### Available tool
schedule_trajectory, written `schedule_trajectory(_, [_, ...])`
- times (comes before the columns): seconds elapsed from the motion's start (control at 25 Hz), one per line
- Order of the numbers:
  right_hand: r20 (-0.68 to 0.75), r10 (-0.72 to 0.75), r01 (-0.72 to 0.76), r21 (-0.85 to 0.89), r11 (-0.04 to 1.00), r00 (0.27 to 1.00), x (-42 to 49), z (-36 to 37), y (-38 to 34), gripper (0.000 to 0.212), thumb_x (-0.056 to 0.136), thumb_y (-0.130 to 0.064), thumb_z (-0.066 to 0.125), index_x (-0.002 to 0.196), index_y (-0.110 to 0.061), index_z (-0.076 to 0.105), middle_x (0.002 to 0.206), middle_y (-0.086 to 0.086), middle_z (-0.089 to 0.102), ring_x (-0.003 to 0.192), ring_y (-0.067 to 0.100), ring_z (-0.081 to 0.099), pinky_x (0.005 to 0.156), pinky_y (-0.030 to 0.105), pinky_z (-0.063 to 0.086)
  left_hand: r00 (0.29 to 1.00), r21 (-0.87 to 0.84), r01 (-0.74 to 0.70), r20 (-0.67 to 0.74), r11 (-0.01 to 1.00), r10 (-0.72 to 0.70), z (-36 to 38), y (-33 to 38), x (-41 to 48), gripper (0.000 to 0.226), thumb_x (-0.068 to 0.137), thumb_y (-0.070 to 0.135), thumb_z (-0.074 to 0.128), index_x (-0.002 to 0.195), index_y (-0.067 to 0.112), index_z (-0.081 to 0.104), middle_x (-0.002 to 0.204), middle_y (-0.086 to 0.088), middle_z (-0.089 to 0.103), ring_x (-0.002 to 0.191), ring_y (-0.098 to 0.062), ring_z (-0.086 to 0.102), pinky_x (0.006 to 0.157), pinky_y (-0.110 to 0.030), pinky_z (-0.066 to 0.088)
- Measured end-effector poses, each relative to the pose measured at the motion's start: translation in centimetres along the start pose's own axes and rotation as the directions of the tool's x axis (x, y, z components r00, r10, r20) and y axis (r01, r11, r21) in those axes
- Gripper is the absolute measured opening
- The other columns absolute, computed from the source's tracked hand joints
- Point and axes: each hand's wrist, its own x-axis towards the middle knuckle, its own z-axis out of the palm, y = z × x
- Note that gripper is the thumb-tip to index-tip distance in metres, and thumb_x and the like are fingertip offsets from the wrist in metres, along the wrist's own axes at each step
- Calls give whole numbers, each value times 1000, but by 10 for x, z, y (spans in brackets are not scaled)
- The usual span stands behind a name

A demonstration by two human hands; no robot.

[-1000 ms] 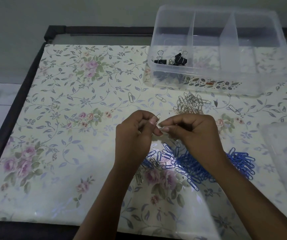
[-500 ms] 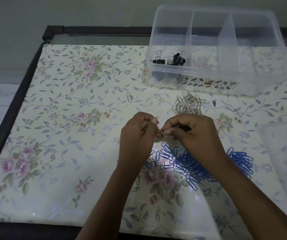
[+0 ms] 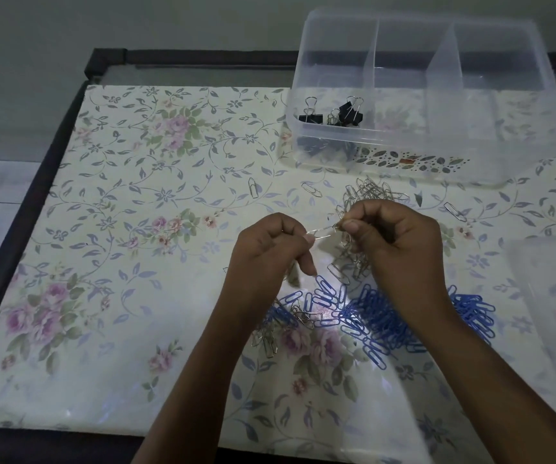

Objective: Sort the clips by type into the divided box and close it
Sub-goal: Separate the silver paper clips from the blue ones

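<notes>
Glossy floral plastic tablecloth (image 3: 136, 229), clear smooth plastic box (image 3: 521, 105), shiny metal clips (image 3: 370, 192), blue coated clips (image 3: 377, 316).

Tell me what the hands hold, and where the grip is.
Left hand pinches one end of a silver paper clip; right hand pinches the other end.

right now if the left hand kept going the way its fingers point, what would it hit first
Most likely the right hand, which pinches the far end of the thin silver wire paper clip that the left hand holds, though depth is unclear.
</notes>
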Motion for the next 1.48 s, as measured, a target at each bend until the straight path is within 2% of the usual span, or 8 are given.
schedule_trajectory(0.08, [-7,5,-5,10,1000,1000,0,0,0,22,79,-7,63,71,-28,63,64,-12,64,56,5,53,57,17,46,999,5,0,35,1000,0,1,1,-1,24,85,-4,50,64,7,50,43,-2,53,33,-6,36,39,-11,31])
schedule_trajectory(0.2, [18,13,-13,38,999,1000,0,0,-1,28,81,3,63,72,-23,63,63,-10,64,54,1,52,57,13,44,999,-17,2,-45,1000,-2,1,-1,1,24,86,0,52,63,8,49,41,4,50,35,-5,34,39,-14,30])
schedule_trajectory(0.32, [64,9,-12,51,999,998,-1,3,-4,25,80,4,63,73,-20,65,66,-6,66,52,2,53,57,14,45,994,-35,0,-108,999,-3,2,-3,2,26,87,1,51,63,11,49,40,6,46,37,-5,33,39,-14,30])
schedule_trajectory(0.64, [88,54,-64,123,990,995,-5,11,-9,22,73,6,68,73,-16,67,58,-15,66,46,1,55,51,11,44,983,-123,18,-177,992,-39,7,-5,0,23,86,2,53,64,12,52,39,6,44,37,-6,31,40,-16,28])
schedule_trajectory(0.88, [27,50,-53,139,989,998,-4,9,-8,19,74,3,69,73,-15,67,64,-6,69,50,6,57,52,15,47,994,-125,2,-105,992,-15,6,-4,0,22,87,7,54,65,11,53,43,4,52,39,-5,34,42,-14,30])
schedule_trajectory(1.04, [-59,37,-33,65,997,998,-4,6,-4,18,78,0,68,75,-18,67,74,5,69,57,12,58,58,19,49,995,-133,17,-91,991,-29,5,-5,2,23,90,7,49,68,11,54,44,6,50,39,-3,33,42,-14,29])
schedule_trajectory(1.28, [-122,-29,27,-22,999,992,-3,3,-4,22,81,-2,67,80,-24,66,72,-9,68,59,18,58,60,26,50,999,-44,3,-35,999,-4,5,-7,3,25,89,5,49,65,13,51,43,8,46,40,-2,33,43,-13,29])
schedule_trajectory(1.48, [-122,-60,54,-53,997,991,-4,3,-4,25,82,0,64,84,-25,67,79,-12,68,61,4,58,61,20,49,987,100,-122,113,987,111,0,-12,3,12,80,20,49,68,16,50,47,10,40,45,-5,34,48,-15,32])
